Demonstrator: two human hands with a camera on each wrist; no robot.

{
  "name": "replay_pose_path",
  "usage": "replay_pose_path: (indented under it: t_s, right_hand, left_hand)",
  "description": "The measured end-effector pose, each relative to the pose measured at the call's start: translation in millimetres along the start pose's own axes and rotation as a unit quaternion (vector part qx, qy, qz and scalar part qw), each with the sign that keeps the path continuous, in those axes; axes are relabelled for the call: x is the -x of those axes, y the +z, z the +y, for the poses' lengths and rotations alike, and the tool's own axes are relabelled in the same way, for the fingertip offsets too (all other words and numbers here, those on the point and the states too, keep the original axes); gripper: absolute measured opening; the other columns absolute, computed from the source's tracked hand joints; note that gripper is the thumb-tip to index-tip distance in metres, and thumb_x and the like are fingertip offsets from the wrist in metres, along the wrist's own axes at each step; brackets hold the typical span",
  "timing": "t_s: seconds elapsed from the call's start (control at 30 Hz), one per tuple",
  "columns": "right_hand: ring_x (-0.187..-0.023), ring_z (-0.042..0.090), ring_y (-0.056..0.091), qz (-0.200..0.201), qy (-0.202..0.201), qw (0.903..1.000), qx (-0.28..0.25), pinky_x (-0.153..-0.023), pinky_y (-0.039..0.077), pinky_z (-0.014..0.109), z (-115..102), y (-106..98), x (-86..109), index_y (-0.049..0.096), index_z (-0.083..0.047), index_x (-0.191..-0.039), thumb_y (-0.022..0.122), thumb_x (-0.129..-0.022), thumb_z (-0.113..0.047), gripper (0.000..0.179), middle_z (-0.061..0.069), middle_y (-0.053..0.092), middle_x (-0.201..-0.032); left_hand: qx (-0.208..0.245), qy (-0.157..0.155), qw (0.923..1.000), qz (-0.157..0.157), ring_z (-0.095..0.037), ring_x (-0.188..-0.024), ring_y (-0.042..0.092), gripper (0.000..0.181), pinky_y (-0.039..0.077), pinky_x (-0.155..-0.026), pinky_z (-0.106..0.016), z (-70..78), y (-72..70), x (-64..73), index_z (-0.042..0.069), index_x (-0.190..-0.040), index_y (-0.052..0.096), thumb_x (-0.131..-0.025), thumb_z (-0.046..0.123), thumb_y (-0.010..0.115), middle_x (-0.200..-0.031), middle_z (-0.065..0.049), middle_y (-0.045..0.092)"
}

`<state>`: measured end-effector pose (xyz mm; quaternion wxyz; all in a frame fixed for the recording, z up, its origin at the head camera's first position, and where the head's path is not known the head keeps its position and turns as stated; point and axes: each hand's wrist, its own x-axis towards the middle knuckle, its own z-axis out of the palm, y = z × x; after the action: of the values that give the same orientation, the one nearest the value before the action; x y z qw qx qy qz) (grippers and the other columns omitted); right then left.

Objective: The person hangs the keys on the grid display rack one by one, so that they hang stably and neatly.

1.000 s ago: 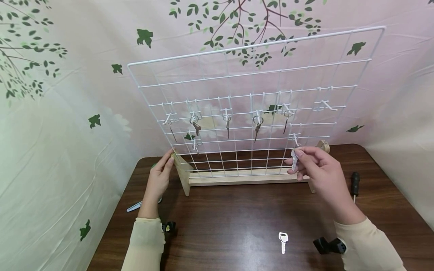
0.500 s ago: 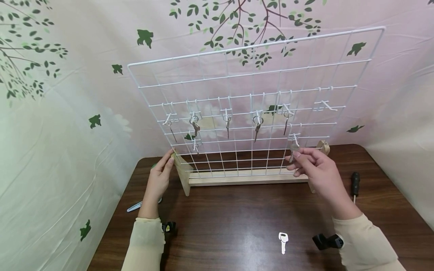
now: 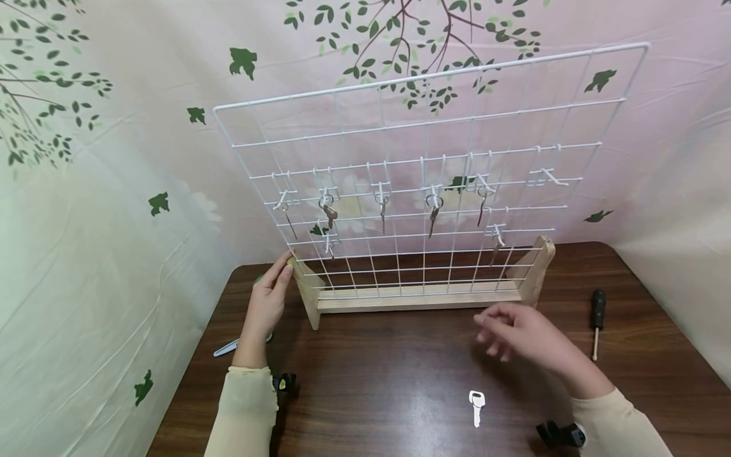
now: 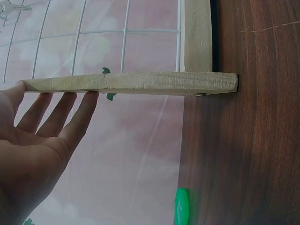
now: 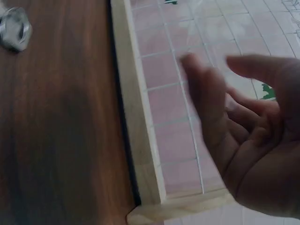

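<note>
My left hand [image 3: 271, 301] holds the upper end of the wooden side panel [image 4: 140, 82] of the stand, thumb on one side and fingertips on the other. A white wire grid [image 3: 434, 75] stands upright in that stand. My right hand [image 3: 516, 331], fingers loosely bent and holding nothing, hovers over the table in front of the stand's right end. On the table below it lies a silver key [image 3: 476, 408]. Another key [image 3: 494, 255] hangs from the lower right hook [image 3: 499, 238]. Several more keys hang along the upper row, among them one brownish key [image 3: 332, 218].
A screwdriver [image 3: 597, 317] with a black handle lies at the right of the brown table [image 3: 365, 374]. Beside the left forearm is a pale blue-handled tool [image 3: 226, 347], partly hidden. A green round object [image 4: 182, 206] sits behind the stand's left side. The upper right hook [image 3: 553, 177] carries no key.
My right hand has let go of the key, which now hangs on the lower right hook, and has moved down toward the table. The left hand has stayed in place.
</note>
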<state>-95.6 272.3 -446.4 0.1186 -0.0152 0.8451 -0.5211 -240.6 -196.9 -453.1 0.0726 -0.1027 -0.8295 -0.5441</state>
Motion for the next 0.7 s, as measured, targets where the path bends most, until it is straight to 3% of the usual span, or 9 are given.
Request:
replay_pose_path:
  t_s: [0.13, 0.23, 0.4, 0.57, 0.7]
  right_hand:
    - [-0.064, 0.021, 0.071, -0.069, 0.017, 0.9968, 0.037, -0.053, 0.062, 0.036, 13.1, 9.1, 7.5, 0.070, 0.002, -0.105, 0.068, -0.106, -0.031, 0.033, 0.011, 0.077, -0.085]
    - [-0.059, 0.022, 0.070, -0.103, 0.021, 0.9925, 0.062, -0.049, 0.061, 0.035, 22.7, 15.8, 12.0, 0.069, -0.002, -0.091, 0.072, -0.103, -0.031, 0.031, 0.008, 0.074, -0.077]
    - [-0.051, 0.017, 0.067, -0.125, 0.034, 0.9865, 0.100, -0.044, 0.057, 0.032, 33.5, 23.5, 18.7, 0.068, -0.007, -0.076, 0.077, -0.098, -0.031, 0.034, 0.004, 0.070, -0.066]
    - [-0.047, 0.014, 0.064, -0.146, 0.043, 0.9836, 0.097, -0.042, 0.054, 0.030, 38.6, 30.4, 24.6, 0.063, -0.007, -0.082, 0.086, -0.087, -0.024, 0.029, 0.004, 0.067, -0.062]
    - [-0.045, 0.013, 0.062, -0.148, 0.025, 0.9840, 0.097, -0.040, 0.053, 0.030, 39.5, 37.8, 27.4, 0.057, -0.008, -0.093, 0.091, -0.079, -0.020, 0.038, 0.004, 0.064, -0.062]
  left_hand:
    - [0.000, -0.006, 1.0000, -0.001, -0.024, -0.155, 0.048, 0.047, 0.043, -0.125, -0.045, 1.4, 0.5, 0.4, 0.025, -0.161, 0.051, -0.115, 0.034, 0.051, -0.166, -0.002, 0.051]
    - [0.003, -0.010, 0.9999, -0.002, -0.023, -0.155, 0.047, 0.047, 0.043, -0.125, -0.044, 1.8, 0.8, 0.5, 0.026, -0.161, 0.051, -0.115, 0.035, 0.051, -0.166, -0.001, 0.051]
    - [0.004, -0.007, 1.0000, -0.003, -0.023, -0.155, 0.047, 0.047, 0.043, -0.125, -0.044, 1.0, 0.9, 0.0, 0.026, -0.161, 0.051, -0.115, 0.035, 0.051, -0.166, -0.001, 0.051]
    - [0.005, -0.005, 1.0000, -0.001, -0.023, -0.155, 0.047, 0.047, 0.042, -0.126, -0.044, 1.1, 0.7, 0.4, 0.026, -0.161, 0.052, -0.114, 0.035, 0.051, -0.166, 0.000, 0.051]
    - [0.007, -0.004, 1.0000, 0.000, -0.023, -0.155, 0.047, 0.047, 0.042, -0.126, -0.044, 1.9, 0.5, 0.8, 0.026, -0.160, 0.052, -0.114, 0.034, 0.051, -0.166, 0.000, 0.051]
